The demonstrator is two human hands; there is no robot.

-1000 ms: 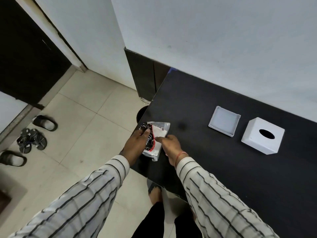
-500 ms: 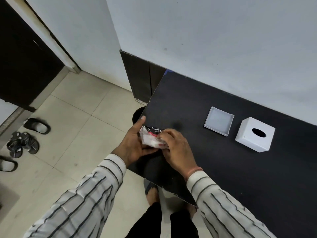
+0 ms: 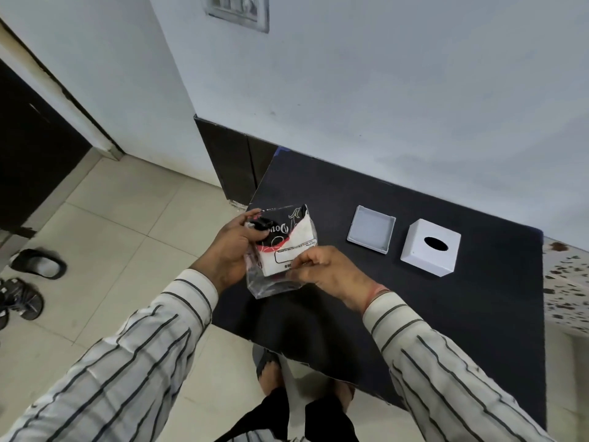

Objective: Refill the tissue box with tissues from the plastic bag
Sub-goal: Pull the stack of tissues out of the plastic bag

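Over the left edge of the black worktop (image 3: 446, 314), a person in a striped shirt is holding a clear plastic bag (image 3: 280, 253) of white tissues (image 3: 287, 250). Left hand (image 3: 231, 250) is gripping the bag's printed upper end, its fingers closed around it; right hand (image 3: 328, 271) is pinching the bag's lower edge. Toward the far right corner, a white tissue box (image 3: 430, 247) is sitting just beside its separate base tray (image 3: 371, 228).
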